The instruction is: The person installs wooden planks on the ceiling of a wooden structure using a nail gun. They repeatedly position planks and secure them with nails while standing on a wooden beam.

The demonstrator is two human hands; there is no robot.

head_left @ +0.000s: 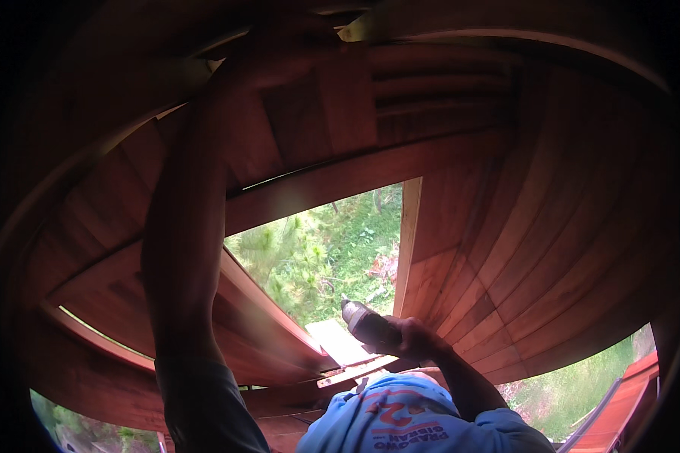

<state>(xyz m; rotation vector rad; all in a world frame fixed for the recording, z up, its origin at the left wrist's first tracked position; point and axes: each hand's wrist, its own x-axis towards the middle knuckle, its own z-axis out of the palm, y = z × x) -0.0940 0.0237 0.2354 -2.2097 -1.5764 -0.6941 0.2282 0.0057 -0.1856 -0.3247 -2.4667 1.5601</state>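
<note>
My left arm reaches straight up from the lower left, and my left hand [276, 49] rests against a reddish wooden ceiling board [340, 106] near the top. The hand is dim and blurred, so its fingers do not show. My right hand [414, 340] is closed around a dark power drill [364, 323]. The drill's nose points up and left, beside the upright wooden post [406, 241] at the edge of an opening. My blue printed shirt [415, 419] fills the bottom middle.
Reddish plank cladding [536, 226] curves overhead and to the right. A triangular opening [325, 249] shows green plants and grass outside. A pale board [340, 341] lies at its lower edge. A slanted beam [264, 302] borders it on the left. A red wooden edge [623, 404] stands at lower right.
</note>
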